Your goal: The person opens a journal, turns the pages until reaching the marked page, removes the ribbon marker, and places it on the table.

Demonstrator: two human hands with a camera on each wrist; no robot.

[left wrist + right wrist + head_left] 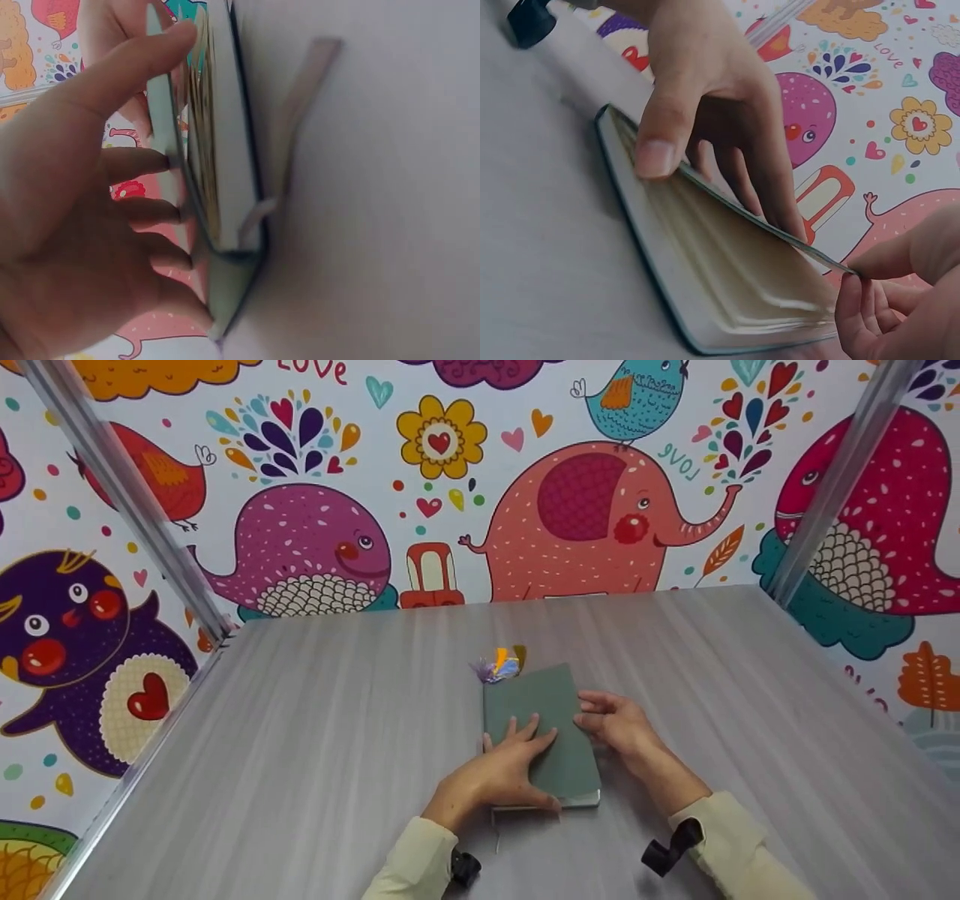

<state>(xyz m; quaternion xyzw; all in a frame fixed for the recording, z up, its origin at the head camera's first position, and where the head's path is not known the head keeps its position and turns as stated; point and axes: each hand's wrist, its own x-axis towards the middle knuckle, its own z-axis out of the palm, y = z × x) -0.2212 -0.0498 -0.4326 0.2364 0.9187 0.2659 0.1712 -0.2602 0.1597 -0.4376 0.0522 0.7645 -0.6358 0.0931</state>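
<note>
A green-covered notebook (547, 757) lies on the table, its front cover lifted a little along the right side. My left hand (510, 769) rests on the cover with fingers spread, the thumb at the near edge. The cover's right edge is pinched between thumb and fingers of my right hand (619, 727); the right wrist view shows this pinch at the cover's corner (840, 266). Cream pages (727, 262) show in the gap under the cover. From the notebook's near end hangs a thin ribbon (300, 105).
Colourful decorations (504, 665) in yellow, purple and blue stick out at the notebook's far end. The grey wood-grain table (337, 720) runs back to a wall (450, 517) printed with cartoon animals. Metal posts (150, 502) stand at the far corners. Black straps (671, 847) hang at both wrists.
</note>
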